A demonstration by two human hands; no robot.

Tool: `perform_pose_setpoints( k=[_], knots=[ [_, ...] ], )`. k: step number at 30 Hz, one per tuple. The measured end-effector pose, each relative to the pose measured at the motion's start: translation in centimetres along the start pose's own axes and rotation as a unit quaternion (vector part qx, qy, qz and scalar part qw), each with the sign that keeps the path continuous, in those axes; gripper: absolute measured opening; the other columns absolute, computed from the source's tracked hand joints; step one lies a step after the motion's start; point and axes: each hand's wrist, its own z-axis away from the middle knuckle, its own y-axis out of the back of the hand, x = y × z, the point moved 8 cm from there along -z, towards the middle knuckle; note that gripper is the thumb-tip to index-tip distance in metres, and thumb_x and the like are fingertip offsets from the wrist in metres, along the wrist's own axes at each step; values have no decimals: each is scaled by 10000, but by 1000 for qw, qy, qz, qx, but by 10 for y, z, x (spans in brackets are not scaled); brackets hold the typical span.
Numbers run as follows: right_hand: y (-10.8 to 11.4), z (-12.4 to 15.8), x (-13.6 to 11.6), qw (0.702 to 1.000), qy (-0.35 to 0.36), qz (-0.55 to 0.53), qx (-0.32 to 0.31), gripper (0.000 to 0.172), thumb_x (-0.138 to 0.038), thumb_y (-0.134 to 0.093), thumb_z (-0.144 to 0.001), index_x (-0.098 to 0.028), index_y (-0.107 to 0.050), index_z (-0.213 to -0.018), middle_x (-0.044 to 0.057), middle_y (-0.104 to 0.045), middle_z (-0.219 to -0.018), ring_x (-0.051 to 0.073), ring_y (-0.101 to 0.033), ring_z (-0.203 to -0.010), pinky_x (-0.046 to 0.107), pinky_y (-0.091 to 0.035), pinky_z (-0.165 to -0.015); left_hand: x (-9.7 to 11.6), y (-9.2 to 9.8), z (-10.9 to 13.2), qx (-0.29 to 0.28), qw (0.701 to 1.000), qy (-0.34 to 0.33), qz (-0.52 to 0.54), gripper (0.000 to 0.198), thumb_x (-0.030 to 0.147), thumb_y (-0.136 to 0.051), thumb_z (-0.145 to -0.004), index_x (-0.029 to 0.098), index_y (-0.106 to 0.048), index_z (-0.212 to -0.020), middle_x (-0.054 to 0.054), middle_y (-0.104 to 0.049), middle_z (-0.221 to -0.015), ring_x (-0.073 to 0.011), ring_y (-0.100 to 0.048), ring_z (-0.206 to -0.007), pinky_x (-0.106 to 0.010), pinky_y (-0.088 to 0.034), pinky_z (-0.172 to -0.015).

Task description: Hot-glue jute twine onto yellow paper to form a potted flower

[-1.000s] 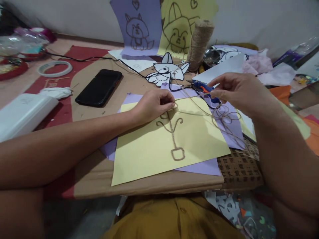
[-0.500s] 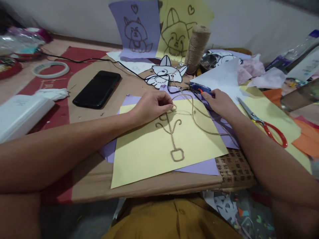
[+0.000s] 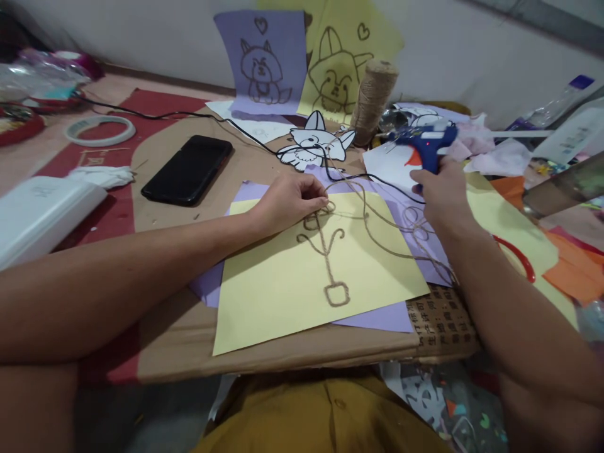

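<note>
A yellow sheet [image 3: 302, 283] lies on a cardboard board [image 3: 189, 340], with a figure of glued brown twine [image 3: 328, 251] on it. My left hand [image 3: 290, 201] rests at the sheet's top edge, its fingers pinched on the twine where the figure ends. Loose twine [image 3: 377, 239] loops off to the right. My right hand [image 3: 438, 195] is closed round the grip of a blue hot-glue gun [image 3: 425, 143], held up above the paper with its nozzle pointing left. The gun's black cord [image 3: 368, 179] runs across the sheets.
A black phone [image 3: 189, 168] lies at the left of the board. A twine spool [image 3: 372, 94], a paper fox cutout [image 3: 314, 141] and purple and yellow drawings stand behind. Red-handled scissors [image 3: 519, 258] are half hidden by my right arm. A tape ring [image 3: 100, 130] and white box [image 3: 42, 214] sit left.
My right hand went down onto the glue gun on the table, took hold of it and lifted it up to the right. My left hand stayed pinched on the twine.
</note>
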Motion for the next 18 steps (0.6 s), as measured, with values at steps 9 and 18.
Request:
perform_pose_setpoints(
  k=[9, 18],
  knots=[
    [26, 49, -39, 892, 0, -447, -66, 401, -102, -723, -667, -203, -628, -1044, 64, -715, -1146, 94, -606, -776, 157, -449, -510, -4, 2, 4, 23, 999, 39, 11, 202, 348, -740, -794, 149, -735, -829, -39, -714, -719, -119, -590, -585, -243, -452, -558],
    [22, 65, -52, 874, 47, -433, -214, 265, -298, -708, -858, -185, -682, -1097, 64, -695, -936, 105, -542, -630, 240, -386, -475, -1, 4, 4, 34, 999, 28, 3, 128, 276, -766, -780, 155, -732, -805, -8, -702, -715, -101, -559, -605, -237, -445, -592]
  ],
)
